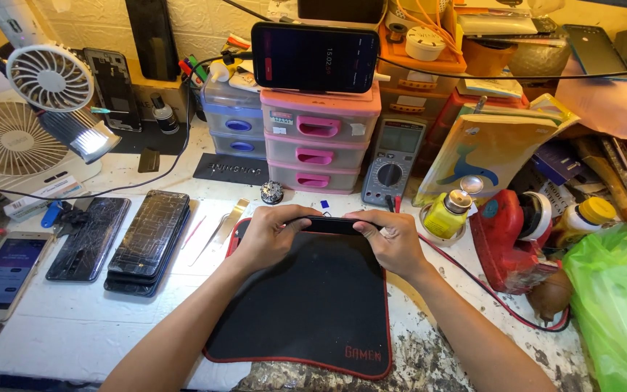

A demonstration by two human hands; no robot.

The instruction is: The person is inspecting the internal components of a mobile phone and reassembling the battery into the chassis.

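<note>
A: Where does the phone (332, 225) lie relative to the two hands?

B: It sits at the far edge of the black mat (306, 305), its long axis running left to right across the worktop (74, 319). The left hand (270, 236) closes on its left end, the right hand (390, 239) on its right end, so each hand is equally near its own end.

A: How are the hands shaped?

B: Both are curled, thumbs along the near edge and fingers wrapped over the far edge, pinching the phone between them. It appears raised on its long edge or tilted; whether its lower edge touches the mat cannot be told.

A: What surrounds it?

B: Just beyond the phone lies a round metal part (271, 192), and farther back pink drawers (321, 141) and a multimeter (393, 163). Left of the mat are tweezers (219, 231) and a stack of cracked phones (148, 243). Right of the right hand stands a yellow bottle (445, 214).
</note>
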